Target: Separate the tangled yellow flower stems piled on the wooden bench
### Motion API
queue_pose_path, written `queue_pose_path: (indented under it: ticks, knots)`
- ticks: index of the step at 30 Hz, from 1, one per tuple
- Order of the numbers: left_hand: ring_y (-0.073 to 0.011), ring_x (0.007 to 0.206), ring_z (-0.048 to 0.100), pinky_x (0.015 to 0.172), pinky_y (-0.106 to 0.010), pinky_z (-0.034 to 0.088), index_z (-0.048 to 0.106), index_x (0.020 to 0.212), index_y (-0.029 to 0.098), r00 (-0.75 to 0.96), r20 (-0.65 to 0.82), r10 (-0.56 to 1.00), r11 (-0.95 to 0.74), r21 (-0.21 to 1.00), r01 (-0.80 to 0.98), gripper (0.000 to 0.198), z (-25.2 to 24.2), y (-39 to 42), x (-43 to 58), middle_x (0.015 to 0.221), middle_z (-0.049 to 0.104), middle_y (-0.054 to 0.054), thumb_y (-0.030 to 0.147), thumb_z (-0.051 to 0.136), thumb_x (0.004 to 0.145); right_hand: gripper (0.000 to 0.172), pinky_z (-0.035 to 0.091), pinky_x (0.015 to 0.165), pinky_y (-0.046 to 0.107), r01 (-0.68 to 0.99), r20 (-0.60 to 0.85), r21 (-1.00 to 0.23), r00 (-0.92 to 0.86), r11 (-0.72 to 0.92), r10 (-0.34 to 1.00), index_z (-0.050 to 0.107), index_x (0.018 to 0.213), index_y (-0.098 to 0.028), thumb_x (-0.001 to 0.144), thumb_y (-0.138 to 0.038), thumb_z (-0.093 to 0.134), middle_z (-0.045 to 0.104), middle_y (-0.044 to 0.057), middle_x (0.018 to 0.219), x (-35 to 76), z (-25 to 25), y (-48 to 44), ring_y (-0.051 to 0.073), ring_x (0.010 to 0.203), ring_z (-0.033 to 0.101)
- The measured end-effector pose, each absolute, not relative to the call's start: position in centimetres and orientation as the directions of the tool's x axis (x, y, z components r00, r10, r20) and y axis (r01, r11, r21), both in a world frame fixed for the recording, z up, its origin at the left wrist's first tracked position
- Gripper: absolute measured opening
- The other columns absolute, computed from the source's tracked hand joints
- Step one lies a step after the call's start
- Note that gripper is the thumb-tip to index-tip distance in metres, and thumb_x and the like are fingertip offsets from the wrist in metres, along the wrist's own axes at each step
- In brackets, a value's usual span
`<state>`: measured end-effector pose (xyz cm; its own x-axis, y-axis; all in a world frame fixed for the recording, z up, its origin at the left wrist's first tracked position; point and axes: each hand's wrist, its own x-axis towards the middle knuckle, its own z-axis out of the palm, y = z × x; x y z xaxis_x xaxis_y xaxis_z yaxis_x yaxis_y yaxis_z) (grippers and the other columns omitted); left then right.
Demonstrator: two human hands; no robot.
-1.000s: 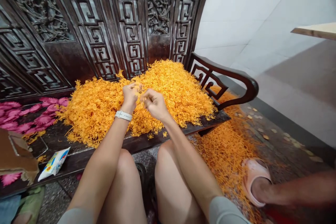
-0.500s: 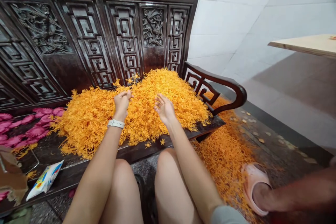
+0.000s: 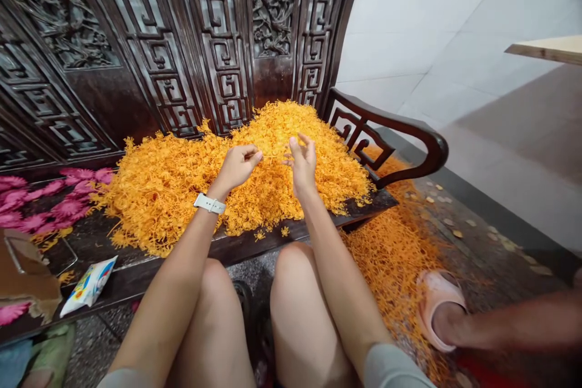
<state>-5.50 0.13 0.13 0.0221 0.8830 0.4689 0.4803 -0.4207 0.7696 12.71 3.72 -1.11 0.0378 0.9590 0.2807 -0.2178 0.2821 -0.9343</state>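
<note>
Head view: your left fingers (image 3: 255, 157) pinch narrowly, contents unclear; your right fingers (image 3: 310, 147) stand parted near them. The orange flower pile (image 3: 159, 194) lies below and beyond both, toward the surface (image 3: 97, 241)'s right edge.

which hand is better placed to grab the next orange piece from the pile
Probably the right hand: its fingers are parted, in front of the orange pile. The left hand looks less free, its fingertips pinched together; whether they grip a piece is too small to tell.

Pale grey sleeves (image 3: 396, 367) and a whitish left-wrist strap (image 3: 210, 203), probably a watch band, are worn.
</note>
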Motion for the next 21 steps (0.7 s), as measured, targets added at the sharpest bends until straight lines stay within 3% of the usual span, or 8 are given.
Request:
queue_pose_path:
  ticks: [2, 4, 7, 9, 14, 21]
  knots:
    - [-0.0146, 0.063, 0.040, 0.065, -0.033, 0.029, 0.046, 0.065, 0.020, 0.075, 0.477, 0.876, -0.440, 0.723, 0.533, 0.036, 0.2, 0.0, -5.7, 0.063, 0.044, 0.002, 0.036, 0.059, 0.094, 0.060, 0.052, 0.080, 0.033, -0.027, 0.430, -0.902, 0.037, 0.431, 0.902, 0.059, 0.131, -0.029, 0.089, -0.069, 0.073, 0.064, 0.008, 0.119, 13.4, -1.2, 3.8, 0.019, 0.097, 0.062]
    - [-0.0144, 0.063, 0.040, 0.066, -0.033, 0.029, 0.043, 0.066, 0.021, 0.137, 0.462, 0.876, -0.453, 0.694, 0.559, 0.038, 0.3, -0.1, -5.8, 0.063, 0.044, 0.002, 0.038, 0.057, 0.097, 0.051, 0.048, 0.078, 0.033, 0.093, 0.529, -0.837, -0.115, 0.539, 0.841, 0.065, 0.126, -0.028, 0.094, -0.067, 0.070, 0.065, 0.006, 0.107, 14.0, -1.3, 3.7, 0.018, 0.089, 0.059]
    - [-0.0144, 0.062, 0.038, 0.066, -0.033, 0.028, 0.042, 0.066, 0.021, 0.206, 0.423, 0.883, -0.456, 0.663, 0.594, 0.041, 0.4, -0.2, -5.6, 0.062, 0.043, 0.002, 0.041, 0.055, 0.099, 0.042, 0.038, 0.068, 0.032, 0.155, 0.541, -0.770, -0.356, 0.619, 0.762, 0.067, 0.111, -0.024, 0.098, -0.065, 0.066, 0.054, -0.002, 0.075, 14.3, -1.7, 3.7, 0.014, 0.068, 0.048]
    - [-0.0143, 0.062, 0.037, 0.064, -0.033, 0.026, 0.042, 0.065, 0.021, 0.248, 0.398, 0.883, -0.462, 0.648, 0.605, 0.040, 0.5, -0.3, -5.6, 0.061, 0.042, 0.002, 0.039, 0.056, 0.098, 0.043, 0.032, 0.065, 0.031, 0.182, 0.541, -0.742, -0.407, 0.646, 0.736, 0.061, 0.095, -0.023, 0.099, -0.066, 0.064, 0.044, -0.005, 0.066, 14.3, -1.9, 3.8, 0.012, 0.062, 0.040]
    - [-0.0128, 0.058, 0.030, 0.062, -0.033, 0.023, 0.037, 0.061, 0.020, 0.261, 0.390, 0.883, -0.466, 0.657, 0.593, 0.037, 0.2, -0.1, -5.8, 0.058, 0.034, 0.003, 0.025, 0.057, 0.091, 0.059, 0.029, 0.062, 0.031, 0.204, 0.569, -0.717, -0.382, 0.667, 0.728, 0.044, 0.074, -0.022, 0.102, -0.073, 0.052, 0.040, -0.004, 0.064, 13.7, -1.8, 3.6, 0.012, 0.061, 0.037]
    - [-0.0133, 0.061, 0.041, 0.062, -0.031, 0.029, 0.053, 0.062, 0.019, 0.067, 0.578, 0.813, -0.559, 0.745, 0.364, 0.024, 0.5, 1.3, -3.4, 0.061, 0.049, 0.001, 0.016, 0.056, 0.086, 0.054, 0.028, 0.059, 0.030, 0.229, 0.784, -0.551, -0.188, 0.803, 0.592, 0.050, 0.073, -0.020, 0.107, -0.063, 0.053, 0.038, -0.004, 0.061, 12.5, 0.6, 1.2, 0.009, 0.055, 0.033]
